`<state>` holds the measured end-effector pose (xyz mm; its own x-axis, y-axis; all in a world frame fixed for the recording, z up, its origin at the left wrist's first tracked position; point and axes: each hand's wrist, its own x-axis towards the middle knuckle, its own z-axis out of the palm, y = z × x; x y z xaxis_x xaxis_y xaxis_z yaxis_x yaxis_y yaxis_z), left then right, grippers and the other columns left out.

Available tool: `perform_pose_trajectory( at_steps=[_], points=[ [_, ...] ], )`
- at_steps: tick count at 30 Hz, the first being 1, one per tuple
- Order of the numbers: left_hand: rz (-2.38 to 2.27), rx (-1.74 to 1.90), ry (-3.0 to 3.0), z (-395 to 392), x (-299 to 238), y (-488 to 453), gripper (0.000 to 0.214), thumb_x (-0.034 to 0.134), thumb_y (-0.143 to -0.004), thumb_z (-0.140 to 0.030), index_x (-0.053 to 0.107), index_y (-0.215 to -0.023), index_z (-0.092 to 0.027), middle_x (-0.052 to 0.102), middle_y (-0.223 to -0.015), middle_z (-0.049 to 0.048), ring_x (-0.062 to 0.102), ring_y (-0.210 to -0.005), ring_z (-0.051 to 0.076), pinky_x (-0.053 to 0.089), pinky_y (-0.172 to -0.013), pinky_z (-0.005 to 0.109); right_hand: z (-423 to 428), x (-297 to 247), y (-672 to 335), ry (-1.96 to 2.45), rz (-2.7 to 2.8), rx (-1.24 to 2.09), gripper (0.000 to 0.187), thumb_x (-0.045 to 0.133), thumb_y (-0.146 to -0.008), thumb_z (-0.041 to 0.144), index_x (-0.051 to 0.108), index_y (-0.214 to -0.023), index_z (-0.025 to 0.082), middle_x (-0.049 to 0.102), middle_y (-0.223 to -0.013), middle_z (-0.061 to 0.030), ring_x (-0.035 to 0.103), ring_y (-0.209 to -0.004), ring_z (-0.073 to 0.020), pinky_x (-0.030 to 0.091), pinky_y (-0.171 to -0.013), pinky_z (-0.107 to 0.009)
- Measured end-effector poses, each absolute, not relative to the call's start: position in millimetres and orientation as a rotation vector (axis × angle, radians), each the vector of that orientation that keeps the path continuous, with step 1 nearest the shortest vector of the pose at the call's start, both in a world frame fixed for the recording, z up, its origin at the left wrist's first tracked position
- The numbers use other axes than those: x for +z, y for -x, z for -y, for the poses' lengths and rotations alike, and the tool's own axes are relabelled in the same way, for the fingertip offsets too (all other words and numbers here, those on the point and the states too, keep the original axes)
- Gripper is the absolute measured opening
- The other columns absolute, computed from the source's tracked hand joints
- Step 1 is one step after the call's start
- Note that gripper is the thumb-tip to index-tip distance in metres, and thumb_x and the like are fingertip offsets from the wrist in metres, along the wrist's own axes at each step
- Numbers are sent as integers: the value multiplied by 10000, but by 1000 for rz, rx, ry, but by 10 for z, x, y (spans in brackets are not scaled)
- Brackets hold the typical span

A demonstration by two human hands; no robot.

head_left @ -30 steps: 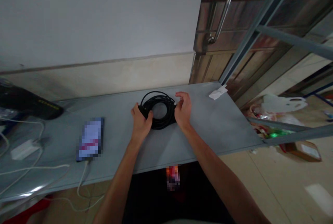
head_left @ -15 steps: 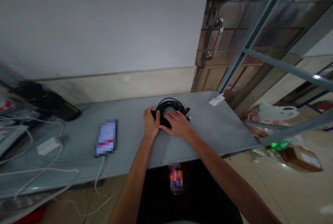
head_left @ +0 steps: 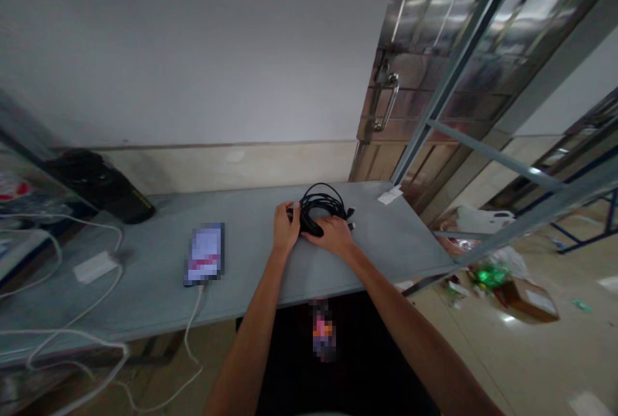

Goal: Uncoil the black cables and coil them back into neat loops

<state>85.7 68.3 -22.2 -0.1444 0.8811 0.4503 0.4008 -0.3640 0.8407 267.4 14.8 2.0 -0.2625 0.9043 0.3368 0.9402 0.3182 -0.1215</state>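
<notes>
A coiled black cable (head_left: 329, 201) lies on the grey table (head_left: 251, 223), with its connector ends sticking out on the right side. My left hand (head_left: 286, 226) is closed on the left side of the coil, thumb toward the cable. From the right, my right hand (head_left: 332, 236) grips the near part of the coil, its fingers curled over the loops. One thin loop rises loose at the far side of the bundle. Parts of the cable are hidden under my fingers.
To the left lie a phone (head_left: 205, 254) with a white charging cord, a white adapter (head_left: 95, 267) and a black bottle (head_left: 103, 187). A scrap of white paper (head_left: 390, 194) is near the far right corner. A metal frame post (head_left: 437, 104) rises at the right; a cardboard box (head_left: 528, 300) sits on the floor.
The view has shifted a little to the right. Both hands stay on the coil; my left fingers have drawn in closer around its left side.
</notes>
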Motion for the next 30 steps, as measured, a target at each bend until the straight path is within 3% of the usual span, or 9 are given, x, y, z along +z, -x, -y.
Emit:
perform_pose_trajectory(
  at_steps=[13, 22, 30],
  points=[
    [-1392, 1565, -1676, -668, -213, -869, 450, 592, -1110, -628, 690, -1233, -206, 742, -1272, 175, 729, -1179, 313, 574, -1127, 524, -154, -8, -2685, 1698, 2198, -164, 596, 688, -991, 793, 843, -976, 218, 874, -959, -95, 840, -913, -267, 552, -788, -300],
    [-1381, 1555, -1600, -630, -150, -854, 502, 601, -1085, -680, 699, -1212, -205, 769, -1209, 152, 768, -1058, 285, 635, -991, 464, -154, 26, -2683, 1672, 2205, -107, 570, 704, -993, 766, 841, -951, 215, 872, -943, -102, 836, -903, -262, 531, -767, -289],
    [-1429, 1519, -1601, -559, -89, -827, 516, 542, -1096, -704, 693, -1192, -220, 769, -1144, 120, 757, -1054, 282, 623, -993, 447, -117, 62, -2707, 1643, 2234, -42, 594, 674, -1017, 778, 847, -1009, 210, 874, -985, -112, 838, -952, -283, 549, -816, -313]
  ],
)
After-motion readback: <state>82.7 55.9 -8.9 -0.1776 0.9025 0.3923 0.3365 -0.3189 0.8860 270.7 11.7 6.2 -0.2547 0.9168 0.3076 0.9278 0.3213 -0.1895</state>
